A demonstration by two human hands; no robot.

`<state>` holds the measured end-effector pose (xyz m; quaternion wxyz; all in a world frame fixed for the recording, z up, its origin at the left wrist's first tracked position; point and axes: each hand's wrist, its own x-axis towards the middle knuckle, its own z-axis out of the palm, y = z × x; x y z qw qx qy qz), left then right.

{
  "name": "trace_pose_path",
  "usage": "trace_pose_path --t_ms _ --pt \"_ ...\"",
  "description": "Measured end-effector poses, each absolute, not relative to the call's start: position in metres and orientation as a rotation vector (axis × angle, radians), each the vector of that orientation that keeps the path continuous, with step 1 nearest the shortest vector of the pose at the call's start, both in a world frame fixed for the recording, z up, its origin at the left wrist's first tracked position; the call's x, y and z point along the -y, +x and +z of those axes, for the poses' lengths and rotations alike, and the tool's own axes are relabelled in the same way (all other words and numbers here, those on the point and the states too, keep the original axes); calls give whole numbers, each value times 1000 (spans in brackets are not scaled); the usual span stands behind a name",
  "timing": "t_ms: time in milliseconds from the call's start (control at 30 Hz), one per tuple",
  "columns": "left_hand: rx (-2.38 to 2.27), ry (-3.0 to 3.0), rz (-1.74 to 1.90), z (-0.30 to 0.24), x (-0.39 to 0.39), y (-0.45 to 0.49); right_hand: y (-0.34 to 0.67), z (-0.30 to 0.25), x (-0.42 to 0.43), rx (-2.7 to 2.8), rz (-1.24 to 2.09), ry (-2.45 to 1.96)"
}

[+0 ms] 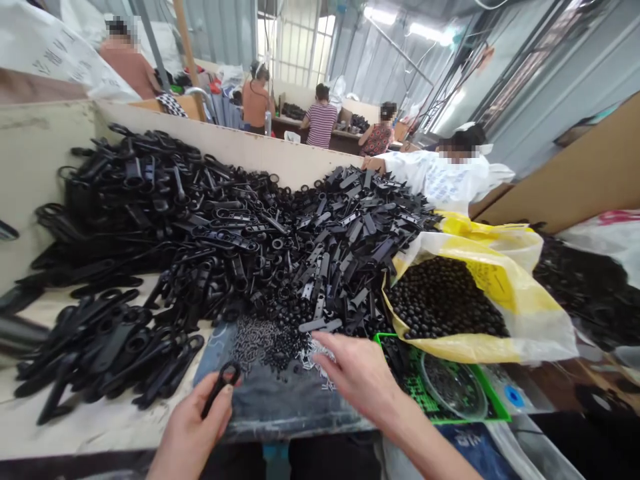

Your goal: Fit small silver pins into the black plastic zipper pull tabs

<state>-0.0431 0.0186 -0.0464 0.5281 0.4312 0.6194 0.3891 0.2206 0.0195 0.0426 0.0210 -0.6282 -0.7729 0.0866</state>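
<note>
My left hand (pixel 193 420) is shut on a black plastic loop-ended part (pixel 219 388), pinching it upright between thumb and fingers. My right hand (pixel 357 377) hangs open above a denim cloth (pixel 280 407), its fingertips next to a small heap of tiny grey metal pieces (pixel 260 343). Ahead of both hands lies a large pile of black plastic parts (pixel 280 247), loops and flat bars mixed together. A yellow and clear plastic bag (pixel 540 327) right of my right hand holds black beads (pixel 445 300).
A pale board wall (pixel 225 140) backs the pile on a pale table (pixel 100 427). A green tray (pixel 400 393) holds a round clear dish (pixel 453 387). A person in a white patterned top (pixel 435 177) reaches across the far side; several other people work farther back.
</note>
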Motion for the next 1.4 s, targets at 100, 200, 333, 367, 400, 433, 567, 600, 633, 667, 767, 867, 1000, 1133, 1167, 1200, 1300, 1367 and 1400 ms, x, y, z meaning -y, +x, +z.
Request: trace_pose_path --t_ms 100,200,333,367,400,433,567,600,633,667,767,867,1000,1133,1167,1200,1300,1367,1400 --pt "-1281 674 899 -29 -21 -21 221 30 -58 2558 104 -1905" --pt "-1087 434 904 -14 -20 -6 218 18 -81 2629 73 -1815" --pt "-920 177 829 -4 -23 -11 227 18 -80 2646 27 -1668" --pt "-897 128 817 -2 -24 -13 228 20 -74 2621 22 -1611" --pt "-876 95 809 -1 -24 -15 227 21 -67 2572 23 -1522" --pt "-860 74 807 0 -24 -15 224 22 -58 2464 47 -1354" --pt "-795 36 827 3 -20 -7 193 16 -18 2182 259 -876" --pt "-777 34 831 3 -19 -4 184 13 -11 2152 278 -847" --pt "-763 40 835 3 -17 -2 176 8 -5 2126 278 -837" --pt "-754 50 835 3 -15 0 170 4 -1 2096 261 -837" --pt "-772 76 855 4 -9 3 161 -7 4 2027 190 -869" --pt "-809 89 893 5 -4 4 159 -10 6 2011 148 -905" --pt "-865 116 913 6 1 6 159 -7 7 2021 88 -897" --pt "-908 133 967 4 3 10 159 -7 8 2020 87 -896" --pt "-914 138 973 3 3 11 159 -7 9 2018 94 -896" --pt "-912 143 970 3 3 12 159 -7 9 2015 99 -890" --pt "-897 145 950 2 3 13 160 -6 9 1997 107 -878" --pt "-897 127 945 1 3 13 160 -6 9 1993 103 -877" --pt "-894 119 931 0 4 13 160 -6 9 1994 98 -882"
